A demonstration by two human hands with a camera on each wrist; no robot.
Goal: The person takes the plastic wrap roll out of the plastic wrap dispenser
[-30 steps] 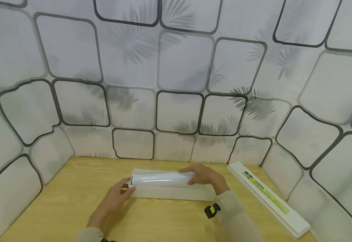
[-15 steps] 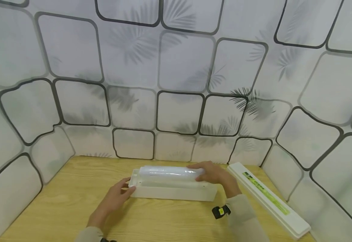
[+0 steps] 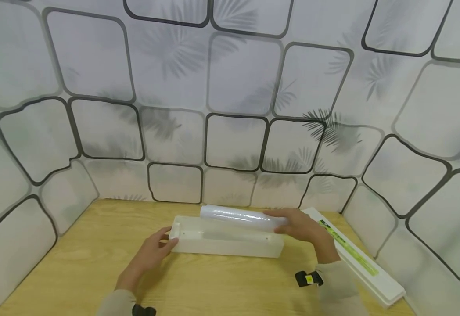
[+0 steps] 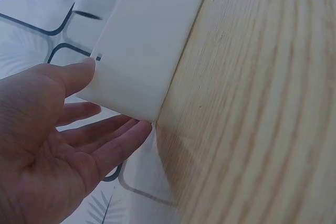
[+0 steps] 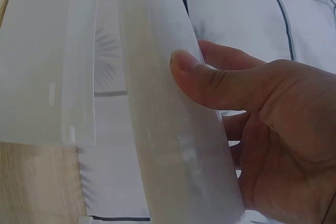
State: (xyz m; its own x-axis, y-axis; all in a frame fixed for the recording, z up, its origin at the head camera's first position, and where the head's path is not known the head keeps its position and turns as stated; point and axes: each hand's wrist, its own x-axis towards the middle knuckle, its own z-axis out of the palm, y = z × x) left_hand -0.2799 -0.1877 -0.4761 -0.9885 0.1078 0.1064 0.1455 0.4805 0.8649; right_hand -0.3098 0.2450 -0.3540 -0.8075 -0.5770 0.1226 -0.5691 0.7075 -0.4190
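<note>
In the head view, a long white box (image 3: 226,248) without its lid sits on the wooden table. My left hand (image 3: 151,249) holds the box's left end. Up close in the left wrist view, the thumb is on the upper edge and the fingertips lie against the end wall (image 4: 131,77). A shiny, whitish roll of cling film (image 3: 235,215) is raised over the box's back edge, its left end higher than its right. My right hand (image 3: 303,227) grips the roll's right end. In the right wrist view, the thumb lies across the roll (image 5: 168,114), with the other fingers behind it.
A long white lid (image 3: 354,259) with a green label lies slantwise along the table's right side. Patterned cloth walls (image 3: 230,140) stand behind and at both sides. Bare wooden tabletop (image 3: 214,285) shows in front of the box.
My right hand has lifted the roll of cling film out of the box, moving it up, back and to the right. The left hand has stayed at the box's end.
</note>
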